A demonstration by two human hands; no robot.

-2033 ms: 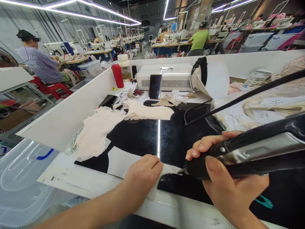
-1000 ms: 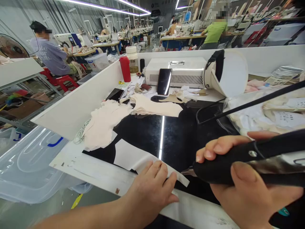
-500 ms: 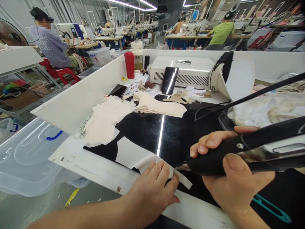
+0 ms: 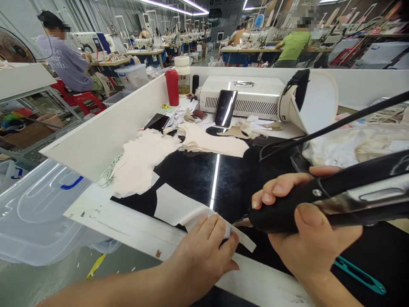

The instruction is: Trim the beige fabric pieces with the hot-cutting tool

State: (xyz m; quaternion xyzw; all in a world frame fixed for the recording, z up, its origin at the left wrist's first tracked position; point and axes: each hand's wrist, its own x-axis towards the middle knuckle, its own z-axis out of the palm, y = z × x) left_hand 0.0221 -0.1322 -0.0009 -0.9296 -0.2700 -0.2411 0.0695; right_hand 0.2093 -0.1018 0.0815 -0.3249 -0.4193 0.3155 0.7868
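Two bare hands, one handheld tool, one cloth piece being worked. Left hand (image 4: 207, 251): fingers bent and slightly spread, pressing on one flat white fabric piece (image 4: 174, 204); can't tell if thumb and fingers pinch it. Piece lies on the glossy black work surface (image 4: 191, 175) by its near edge, rucked under the fingers, narrow end sticking out past them. Right hand (image 4: 315, 238): fingers wrapped firmly round one thick black handheld tool with a silver metal strip (image 4: 281, 217), pointed metal tip just beside the fabric; contact unclear.

Counts: two piles of pale pink cut fabric (image 4: 137, 164), layers too merged to count; two dark phones (image 4: 226, 108), one propped against one white slotted metal box (image 4: 239, 99), one lying flat; one red tumbler (image 4: 172, 87); one white-lidded clear jar (image 4: 183, 79); one black thread spool (image 4: 195, 83); one teal plastic-handled tool (image 4: 361, 276).

Hidden: tool's rear cut off at right edge, teal item partly behind the right wrist, fabric partly under left fingers, bagged contents at right hard to make out.
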